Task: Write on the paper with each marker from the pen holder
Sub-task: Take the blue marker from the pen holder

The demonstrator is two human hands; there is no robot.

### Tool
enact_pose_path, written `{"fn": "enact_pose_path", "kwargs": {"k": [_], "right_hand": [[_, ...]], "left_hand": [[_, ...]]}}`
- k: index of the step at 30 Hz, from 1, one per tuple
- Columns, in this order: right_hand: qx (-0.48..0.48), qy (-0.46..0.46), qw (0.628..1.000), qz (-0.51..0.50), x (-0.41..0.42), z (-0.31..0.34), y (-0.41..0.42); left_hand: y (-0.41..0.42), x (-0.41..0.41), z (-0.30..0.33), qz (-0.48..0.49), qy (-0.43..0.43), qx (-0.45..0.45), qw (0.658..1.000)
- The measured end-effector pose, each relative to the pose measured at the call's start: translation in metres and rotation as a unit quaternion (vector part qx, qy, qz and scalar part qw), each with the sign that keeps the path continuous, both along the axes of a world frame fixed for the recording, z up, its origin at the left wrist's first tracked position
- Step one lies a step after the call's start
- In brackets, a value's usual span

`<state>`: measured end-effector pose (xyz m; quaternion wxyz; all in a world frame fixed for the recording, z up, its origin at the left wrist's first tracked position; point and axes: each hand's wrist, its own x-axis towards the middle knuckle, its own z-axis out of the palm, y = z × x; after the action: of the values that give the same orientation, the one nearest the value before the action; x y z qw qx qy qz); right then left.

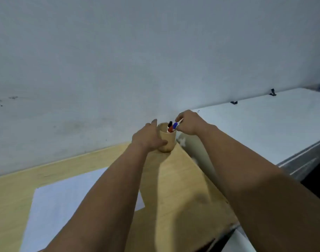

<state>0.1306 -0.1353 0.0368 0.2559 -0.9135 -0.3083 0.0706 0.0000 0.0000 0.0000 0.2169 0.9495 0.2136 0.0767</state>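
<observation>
A round wooden pen holder (168, 140) stands at the far right corner of the wooden table (182, 188), close to the wall. Three markers stick out of it: one with a black cap (170, 124), one with a red cap (170, 129) and one with a blue cap (175, 125). My left hand (148, 138) wraps the holder's left side. My right hand (189, 123) pinches the white barrel of the blue-capped marker at the holder's rim. A white sheet of paper (64, 202) lies on the table near me, partly hidden by my left forearm.
A pale wall (137, 60) rises right behind the table. To the right, across a narrow gap, a white surface (264, 124) with small dark clips along its back edge stretches away. The table's right edge runs diagonally under my right forearm.
</observation>
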Motion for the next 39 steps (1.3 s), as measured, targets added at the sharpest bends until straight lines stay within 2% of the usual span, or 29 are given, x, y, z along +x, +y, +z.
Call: {"fn": "enact_pose_path", "kwargs": {"k": [4,7,11,16,21,26,29,33,39], "right_hand": [[0.039,0.032,0.999,0.017,0.015,-0.019,0.006],[0.086,0.052,0.995,0.022,0.026,-0.028,0.01],[0.096,0.061,0.993,0.015,0.033,-0.039,0.014],[0.108,0.08,0.991,0.018,0.03,-0.036,0.015],[0.177,0.068,0.982,-0.019,0.025,0.003,0.003],[0.26,0.04,0.964,-0.049,0.005,0.056,-0.009],[0.301,0.03,0.952,-0.042,-0.017,0.073,-0.009],[0.328,0.036,0.944,-0.001,-0.062,0.087,-0.005],[0.323,0.171,0.926,0.09,-0.153,0.084,0.01]], "left_hand": [[-0.001,0.029,-0.026,0.005,-0.026,-0.133,0.991],[-0.002,0.041,-0.045,0.034,-0.082,-0.194,0.977],[-0.004,0.042,-0.062,0.052,-0.139,-0.199,0.969],[-0.004,0.043,-0.063,0.051,-0.125,-0.205,0.969],[-0.005,0.036,-0.058,0.049,-0.1,-0.223,0.969],[-0.001,0.014,-0.03,0.039,-0.079,-0.17,0.981],[0.005,-0.01,-0.001,0.047,-0.107,-0.115,0.986],[0.011,-0.053,0.042,0.061,-0.151,-0.084,0.983],[0.016,-0.14,0.091,0.104,-0.204,-0.061,0.971]]}}
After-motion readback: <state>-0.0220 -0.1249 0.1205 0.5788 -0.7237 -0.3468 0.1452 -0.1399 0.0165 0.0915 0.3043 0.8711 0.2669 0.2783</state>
